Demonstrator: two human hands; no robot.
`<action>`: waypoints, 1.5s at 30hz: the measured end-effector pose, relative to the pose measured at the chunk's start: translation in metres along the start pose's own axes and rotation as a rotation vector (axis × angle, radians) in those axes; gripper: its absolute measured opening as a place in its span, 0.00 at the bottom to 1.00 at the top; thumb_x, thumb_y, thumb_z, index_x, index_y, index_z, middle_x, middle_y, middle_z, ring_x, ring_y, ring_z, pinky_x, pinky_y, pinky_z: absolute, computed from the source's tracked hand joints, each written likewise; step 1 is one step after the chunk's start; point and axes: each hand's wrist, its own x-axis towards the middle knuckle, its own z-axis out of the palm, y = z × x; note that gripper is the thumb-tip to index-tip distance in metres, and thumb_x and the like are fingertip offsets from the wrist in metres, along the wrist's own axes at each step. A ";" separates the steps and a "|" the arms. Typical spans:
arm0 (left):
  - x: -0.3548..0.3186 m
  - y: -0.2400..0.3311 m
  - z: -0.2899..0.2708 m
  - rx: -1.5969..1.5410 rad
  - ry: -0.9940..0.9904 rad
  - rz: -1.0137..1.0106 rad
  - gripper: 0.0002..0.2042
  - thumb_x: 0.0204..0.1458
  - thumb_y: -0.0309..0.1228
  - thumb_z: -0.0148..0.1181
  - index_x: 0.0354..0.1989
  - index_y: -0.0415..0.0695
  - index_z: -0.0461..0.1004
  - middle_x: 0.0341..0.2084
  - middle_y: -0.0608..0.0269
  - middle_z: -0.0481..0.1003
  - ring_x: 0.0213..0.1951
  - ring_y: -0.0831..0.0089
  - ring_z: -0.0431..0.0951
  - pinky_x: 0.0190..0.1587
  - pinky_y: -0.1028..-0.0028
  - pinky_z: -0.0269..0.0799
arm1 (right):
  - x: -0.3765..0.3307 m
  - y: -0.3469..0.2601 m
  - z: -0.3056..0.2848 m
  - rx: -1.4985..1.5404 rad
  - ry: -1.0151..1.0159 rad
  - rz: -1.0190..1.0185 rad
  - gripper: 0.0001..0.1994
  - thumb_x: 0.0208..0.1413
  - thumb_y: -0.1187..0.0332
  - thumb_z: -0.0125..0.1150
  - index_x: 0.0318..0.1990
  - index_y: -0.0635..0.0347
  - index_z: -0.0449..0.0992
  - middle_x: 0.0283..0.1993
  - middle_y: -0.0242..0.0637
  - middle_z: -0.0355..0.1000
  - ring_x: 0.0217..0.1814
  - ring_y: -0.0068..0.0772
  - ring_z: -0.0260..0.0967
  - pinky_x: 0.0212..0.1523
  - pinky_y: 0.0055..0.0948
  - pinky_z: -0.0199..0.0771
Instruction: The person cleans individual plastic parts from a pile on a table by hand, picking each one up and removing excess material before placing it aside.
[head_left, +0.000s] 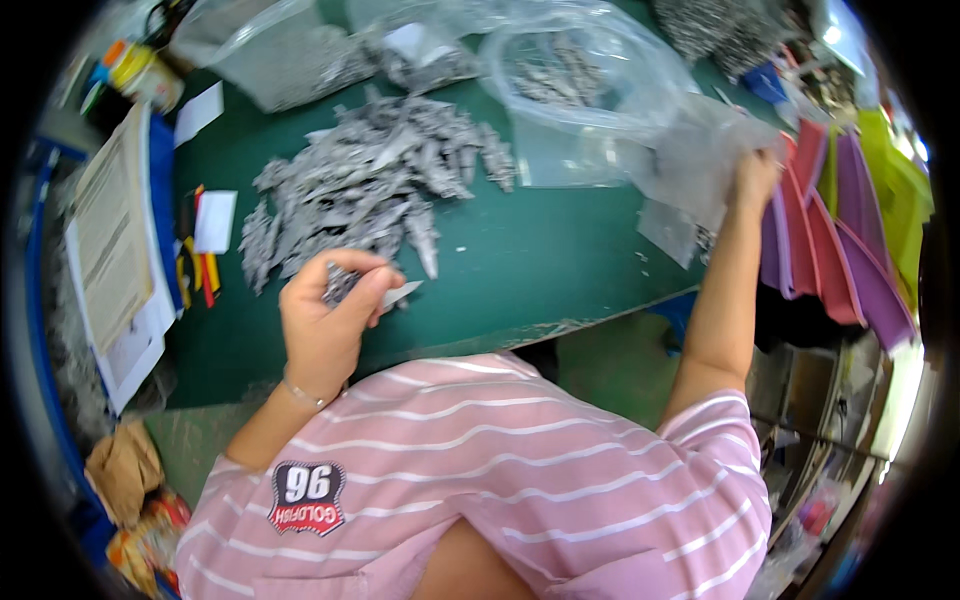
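The left hand (325, 315) pinches a small bunch of grey parts (342, 282) just over the tabletop's (540, 270) near edge. The right hand (755, 175) grips an empty clear bag (700, 165) at the right edge. A big pile (370, 185) lies loose mid-table, so most of the bagging looks undone; several filled bags (575, 75) sit along the far edge.
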 end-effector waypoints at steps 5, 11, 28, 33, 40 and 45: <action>0.003 -0.005 -0.004 -0.023 0.061 -0.012 0.04 0.50 0.25 0.55 0.33 0.37 0.70 0.24 0.58 0.74 0.20 0.82 0.66 0.22 0.83 0.61 | -0.162 -0.096 0.041 0.265 0.006 -0.683 0.09 0.45 0.75 0.59 0.36 0.63 0.72 0.34 0.36 0.68 0.31 0.29 0.65 0.34 0.24 0.66; 0.007 -0.002 -0.003 0.020 -0.005 -0.026 0.04 0.50 0.24 0.56 0.33 0.38 0.70 0.26 0.58 0.74 0.21 0.83 0.67 0.22 0.84 0.61 | -0.264 -0.111 0.105 0.217 -0.681 -0.668 0.11 0.44 0.69 0.63 0.34 0.64 0.73 0.29 0.43 0.69 0.30 0.44 0.68 0.32 0.34 0.69; 0.019 0.005 0.010 0.246 -0.103 -0.006 0.08 0.43 0.23 0.62 0.34 0.37 0.75 0.27 0.63 0.75 0.30 0.81 0.72 0.33 0.81 0.68 | -0.271 -0.155 0.048 0.862 -1.055 -0.132 0.09 0.50 0.73 0.59 0.39 0.64 0.71 0.30 0.31 0.68 0.30 0.20 0.63 0.32 0.20 0.65; 0.016 0.002 0.009 0.172 -0.036 0.083 0.06 0.45 0.22 0.61 0.32 0.37 0.75 0.29 0.62 0.76 0.32 0.80 0.74 0.35 0.81 0.69 | -0.287 -0.141 0.051 0.769 -1.013 -0.405 0.12 0.41 0.75 0.66 0.36 0.64 0.74 0.30 0.34 0.70 0.30 0.23 0.66 0.29 0.21 0.66; 0.021 -0.007 0.006 0.231 -0.073 0.358 0.06 0.45 0.21 0.61 0.32 0.38 0.75 0.29 0.62 0.74 0.34 0.78 0.72 0.37 0.78 0.68 | -0.286 -0.151 0.046 0.740 -0.721 -0.725 0.11 0.37 0.79 0.66 0.32 0.63 0.75 0.29 0.38 0.72 0.30 0.33 0.69 0.29 0.24 0.67; 0.016 -0.007 0.006 0.081 -0.039 0.153 0.05 0.50 0.22 0.56 0.34 0.36 0.70 0.26 0.61 0.71 0.23 0.81 0.68 0.25 0.84 0.63 | -0.284 -0.153 0.041 0.721 -0.643 -0.761 0.12 0.35 0.79 0.67 0.31 0.63 0.75 0.28 0.38 0.72 0.29 0.34 0.69 0.29 0.27 0.67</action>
